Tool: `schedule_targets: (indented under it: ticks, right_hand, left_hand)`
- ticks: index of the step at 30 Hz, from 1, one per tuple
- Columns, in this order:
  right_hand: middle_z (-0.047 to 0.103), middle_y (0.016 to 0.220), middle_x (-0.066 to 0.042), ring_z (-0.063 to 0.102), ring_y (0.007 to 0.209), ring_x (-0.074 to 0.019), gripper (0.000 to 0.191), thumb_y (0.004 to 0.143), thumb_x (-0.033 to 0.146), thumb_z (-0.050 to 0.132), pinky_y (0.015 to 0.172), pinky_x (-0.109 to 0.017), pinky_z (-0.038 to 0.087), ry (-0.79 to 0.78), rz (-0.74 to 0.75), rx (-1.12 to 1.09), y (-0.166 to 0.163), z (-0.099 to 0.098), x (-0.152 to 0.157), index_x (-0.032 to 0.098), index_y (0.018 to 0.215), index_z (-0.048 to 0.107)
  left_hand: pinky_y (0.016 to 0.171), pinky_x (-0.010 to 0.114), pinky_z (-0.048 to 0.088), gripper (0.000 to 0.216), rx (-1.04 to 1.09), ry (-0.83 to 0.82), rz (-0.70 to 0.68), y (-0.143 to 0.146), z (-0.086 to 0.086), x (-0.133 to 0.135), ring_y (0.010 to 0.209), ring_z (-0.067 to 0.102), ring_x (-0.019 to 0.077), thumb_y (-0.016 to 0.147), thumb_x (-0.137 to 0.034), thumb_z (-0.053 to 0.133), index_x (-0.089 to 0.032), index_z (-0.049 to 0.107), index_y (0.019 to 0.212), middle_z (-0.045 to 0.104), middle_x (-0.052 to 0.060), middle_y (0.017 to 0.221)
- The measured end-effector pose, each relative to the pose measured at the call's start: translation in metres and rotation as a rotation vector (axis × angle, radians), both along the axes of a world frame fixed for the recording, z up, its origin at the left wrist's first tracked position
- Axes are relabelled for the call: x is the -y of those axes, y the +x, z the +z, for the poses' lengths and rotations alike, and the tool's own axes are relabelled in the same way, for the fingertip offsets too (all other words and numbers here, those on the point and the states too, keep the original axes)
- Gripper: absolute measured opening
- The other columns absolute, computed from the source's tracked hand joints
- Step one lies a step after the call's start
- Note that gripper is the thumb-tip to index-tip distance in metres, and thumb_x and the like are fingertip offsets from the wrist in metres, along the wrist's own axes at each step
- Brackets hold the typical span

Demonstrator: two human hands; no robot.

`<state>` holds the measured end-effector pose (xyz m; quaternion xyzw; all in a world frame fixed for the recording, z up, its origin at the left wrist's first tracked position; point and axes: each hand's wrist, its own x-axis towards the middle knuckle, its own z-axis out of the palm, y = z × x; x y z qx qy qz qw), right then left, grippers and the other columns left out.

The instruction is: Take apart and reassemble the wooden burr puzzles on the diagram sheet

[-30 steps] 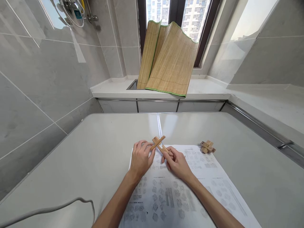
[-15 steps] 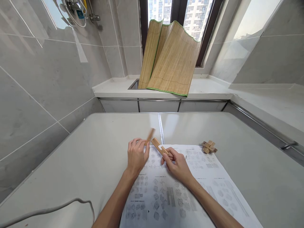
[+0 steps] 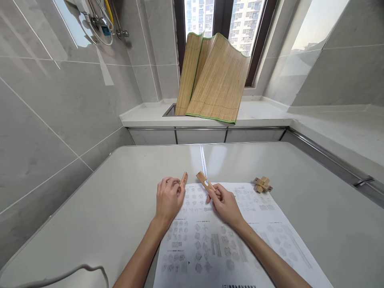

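Note:
Between the fingers of my left hand (image 3: 170, 199) is a small wooden puzzle piece (image 3: 184, 179), mostly covered by the fingers. My right hand (image 3: 225, 203) pinches the lower end of a longer notched wooden puzzle piece (image 3: 202, 178), tilted up to the left, with a pale notch in its side. The two pieces are apart. Both hands are over the top part of a large printed sheet (image 3: 207, 236) covered in small diagrams. To the right, an assembled cross-shaped cluster of wooden pieces (image 3: 263, 185) sits at the sheet's upper right edge.
The white table (image 3: 90, 212) has a seam down its middle. A grey cable (image 3: 69, 274) lies at the front left. Behind the table, a folded bamboo mat (image 3: 219, 80) leans on the ledge before the window. Tiled walls (image 3: 39, 132) flank the table.
My left hand has moved slightly left and its piece has turned and dropped lower. My right hand's piece has shifted a little to the right, so the gap between them is wider.

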<state>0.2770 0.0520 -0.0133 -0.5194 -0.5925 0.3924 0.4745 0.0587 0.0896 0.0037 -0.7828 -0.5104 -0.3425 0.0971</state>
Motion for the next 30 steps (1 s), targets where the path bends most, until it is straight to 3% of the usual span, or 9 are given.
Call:
schedule_targets:
  ticks: [6,10,15,19,25,30]
  right_hand:
    - [0.073,0.066,0.001,0.052,0.048,-0.0173,0.031,0.102,0.052,0.05,0.058,-0.031,0.043,0.026,0.018,0.057,-0.001,-0.001,0.0,0.026,0.087,0.06]
    - [0.075,0.066,0.003,0.057,0.05,-0.0186,0.018,0.099,0.042,0.052,0.061,-0.031,0.043,0.07,-0.054,0.17,0.0,-0.004,-0.002,0.026,0.096,0.06]
    - [0.076,0.067,0.002,0.063,0.057,-0.0209,0.014,0.097,0.036,0.051,0.061,-0.03,0.042,0.084,-0.133,0.237,0.003,-0.007,-0.004,0.027,0.088,0.056]
    - [0.07,0.063,0.004,0.061,0.055,-0.0216,0.012,0.097,0.038,0.05,0.061,-0.031,0.041,0.092,-0.162,0.276,0.004,-0.009,-0.005,0.028,0.094,0.056]
    - [0.065,0.069,0.001,0.06,0.063,-0.0214,0.021,0.1,0.041,0.048,0.062,-0.031,0.042,0.112,-0.152,0.337,0.003,-0.011,-0.004,0.027,0.086,0.056]
    - [0.064,0.068,0.001,0.061,0.062,-0.0214,0.018,0.101,0.042,0.048,0.06,-0.031,0.041,0.114,-0.131,0.386,0.002,-0.014,-0.004,0.027,0.099,0.06]
  left_hand:
    - [0.087,0.052,0.053,0.038,-0.028,-0.014,-0.017,0.012,0.0,0.019,0.112,0.06,0.0329,0.092,-0.017,0.063,-0.021,0.056,0.055,0.072,0.011,0.107]
    - [0.092,0.054,0.054,0.037,-0.025,-0.055,-0.085,0.016,-0.001,0.027,0.124,0.055,0.0352,0.089,-0.015,0.064,-0.021,0.056,0.053,0.068,0.012,0.122]
    - [0.098,0.058,0.052,0.036,-0.038,-0.096,-0.133,0.014,-0.005,0.026,0.136,0.047,0.0382,0.088,-0.016,0.066,-0.02,0.057,0.054,0.063,0.01,0.137]
    - [0.098,0.058,0.052,0.037,-0.022,-0.12,-0.135,0.01,-0.006,0.022,0.136,0.046,0.0388,0.089,-0.019,0.067,-0.02,0.056,0.054,0.062,0.009,0.139]
    - [0.101,0.058,0.052,0.037,0.024,-0.155,-0.133,0.001,-0.007,0.02,0.136,0.045,0.0375,0.086,-0.019,0.069,-0.02,0.051,0.054,0.066,0.008,0.132]
    - [0.098,0.056,0.053,0.039,0.043,-0.179,-0.138,-0.003,-0.009,0.018,0.131,0.048,0.0364,0.086,-0.02,0.068,-0.02,0.047,0.054,0.068,0.009,0.124]
